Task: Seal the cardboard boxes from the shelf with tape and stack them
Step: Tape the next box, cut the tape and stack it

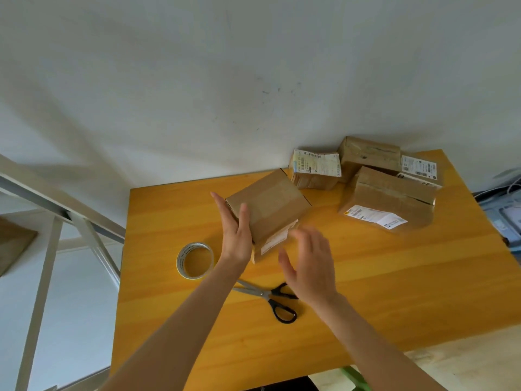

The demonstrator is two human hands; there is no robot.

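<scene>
A: Where is everything sitting on the yellow table [366, 292]?

B: Three boxes are lying clustered at the far right corner [389, 198]. The box in hand [270, 204] is resting nearer the far edge's middle, its long axis running from near-left to far-right.

A: And the hands?

B: The left hand [236, 230] is lying flat and open against the box's left side, touching it. The right hand [307, 258] is hovering open just beside its near end, blurred, gripping nothing.

A: The tools?

B: The tape roll [194, 259] is lying near the left edge, closer to the left hand; the scissors [270, 297] are waiting under the right wrist.
</scene>
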